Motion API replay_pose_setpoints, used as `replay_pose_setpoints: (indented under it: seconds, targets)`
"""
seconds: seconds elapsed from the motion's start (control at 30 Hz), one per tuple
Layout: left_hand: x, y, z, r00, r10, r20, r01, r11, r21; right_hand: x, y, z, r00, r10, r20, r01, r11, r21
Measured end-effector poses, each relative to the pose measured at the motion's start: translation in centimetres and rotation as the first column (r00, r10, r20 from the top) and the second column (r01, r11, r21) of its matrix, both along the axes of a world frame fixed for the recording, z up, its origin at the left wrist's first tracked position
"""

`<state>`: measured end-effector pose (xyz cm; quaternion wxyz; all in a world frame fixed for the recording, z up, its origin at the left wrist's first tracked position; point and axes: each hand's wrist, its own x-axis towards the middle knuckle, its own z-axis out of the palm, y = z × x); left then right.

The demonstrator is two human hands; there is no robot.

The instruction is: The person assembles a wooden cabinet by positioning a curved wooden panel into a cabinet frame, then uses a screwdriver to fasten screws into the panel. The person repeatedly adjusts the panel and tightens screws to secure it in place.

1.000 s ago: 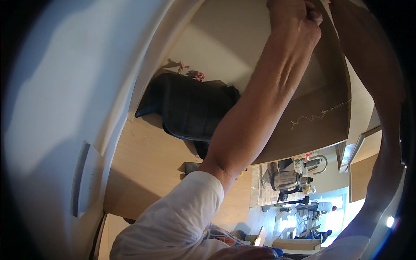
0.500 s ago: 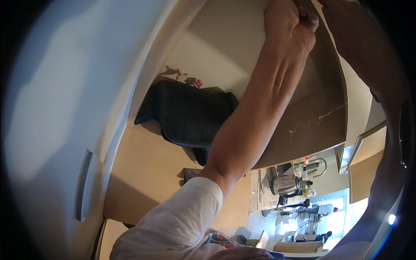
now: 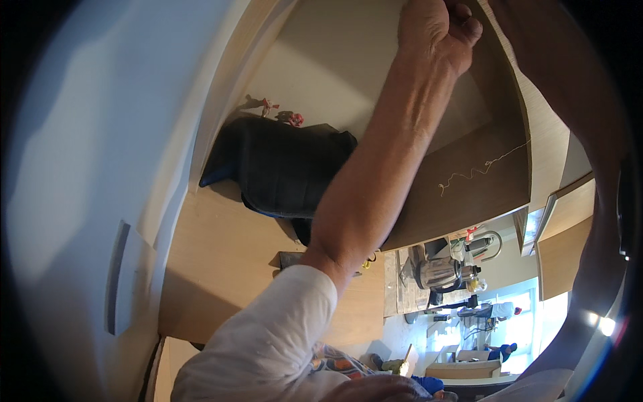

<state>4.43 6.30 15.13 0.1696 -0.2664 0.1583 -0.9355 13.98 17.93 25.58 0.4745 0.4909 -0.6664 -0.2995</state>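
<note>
My left arm in a white sleeve reaches up across the middle of the view. At the top edge, my left hand (image 3: 439, 30) has its fingers curled inward, in front of the pale back of an open wooden cabinet (image 3: 462, 171). Part of that hand is cut off, and whatever it might hold cannot be made out. My right arm runs up the right rim, dark and close; its hand lies beyond the top edge. Behind my left forearm a black padded bag-like thing (image 3: 288, 167) rests in the cabinet, below two red-handled valves (image 3: 293, 119).
A thin pale string (image 3: 472, 174) hangs across the cabinet's side panel. At left stands a white panel with a handle-like strip (image 3: 118, 278). A metal jug (image 3: 439, 273) and other items sit on a cluttered worktop to the right. People (image 3: 506, 310) are in the bright background.
The view has shifted slightly, so the cabinet and bag appear a little further left and higher. My left hand stays curled near the top; the right hand's visible part has slipped out of view.
</note>
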Motion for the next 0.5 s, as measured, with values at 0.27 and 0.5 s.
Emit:
replay_pose_setpoints:
  seconds: [0.27,0.5]
  targets:
    - [0.8,-0.2,-4.0,0.104,0.98,0.172,-0.899,0.166,-0.406,-0.9,2.1,4.8,0.999,-0.018,-0.042,0.026,0.983,0.184]
    - [-1.1,0.2,-1.2,-0.305,0.942,0.139,-0.894,-0.232,-0.384,-1.6,2.9,7.3,0.993,-0.001,-0.118,0.047,0.923,0.381]
